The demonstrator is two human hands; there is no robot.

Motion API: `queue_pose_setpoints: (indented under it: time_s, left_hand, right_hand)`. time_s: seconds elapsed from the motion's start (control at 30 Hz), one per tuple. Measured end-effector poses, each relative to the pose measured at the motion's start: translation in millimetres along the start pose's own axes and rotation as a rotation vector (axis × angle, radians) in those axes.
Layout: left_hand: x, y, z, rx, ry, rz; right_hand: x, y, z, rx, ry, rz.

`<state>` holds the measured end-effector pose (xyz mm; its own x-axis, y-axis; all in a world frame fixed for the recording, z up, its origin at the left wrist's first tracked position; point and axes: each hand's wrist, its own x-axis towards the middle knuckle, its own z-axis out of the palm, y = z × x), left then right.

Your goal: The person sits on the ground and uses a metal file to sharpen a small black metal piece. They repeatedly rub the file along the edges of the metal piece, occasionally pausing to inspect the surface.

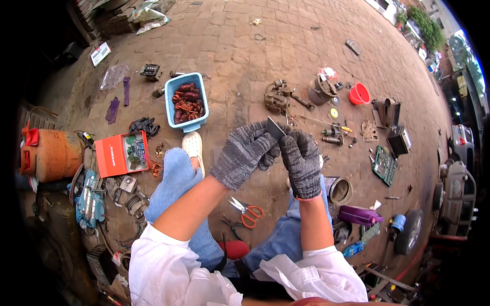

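Observation:
Both my hands wear grey knitted work gloves and meet in front of me above the brick paving. Between their fingertips is a small dark flat plate (pixel 275 128), tilted, its upper corner sticking up. My left hand (pixel 244 153) is closed, pinching the plate at its lower left. My right hand (pixel 301 164) is closed too, its curled fingers against the plate's right edge; its fingertips are partly hidden. On the ground between my legs lie orange-handled scissors (pixel 251 216), their blades apart, beside dark-handled pliers (pixel 234 227).
A blue tub (pixel 170 109) holds reddish-brown copper windings. Left are an open red box (pixel 109 157) with circuit boards and an orange gas cylinder (pixel 53 153). Rightward lie a rusty metal part (pixel 277 99), a red bucket (pixel 359 94), a green circuit board (pixel 384 166) and a wheel (pixel 409 232).

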<state>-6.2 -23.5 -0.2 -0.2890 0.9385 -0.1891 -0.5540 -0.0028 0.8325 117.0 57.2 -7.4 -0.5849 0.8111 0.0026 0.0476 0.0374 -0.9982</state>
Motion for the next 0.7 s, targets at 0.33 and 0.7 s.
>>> queue_pose_setpoints:
  time_s: [0.33, 0.7]
  left_hand:
    - [-1.0, 2.4, 2.3, 0.019, 0.001, 0.012]
    - [3.8, -12.5, 1.9, 0.579, 0.128, 0.362]
  right_hand:
    - [0.1, 3.2, 2.9, -0.043, 0.049, -0.059]
    - [-7.1, -0.6, 14.4, -0.113, 0.190, -0.172]
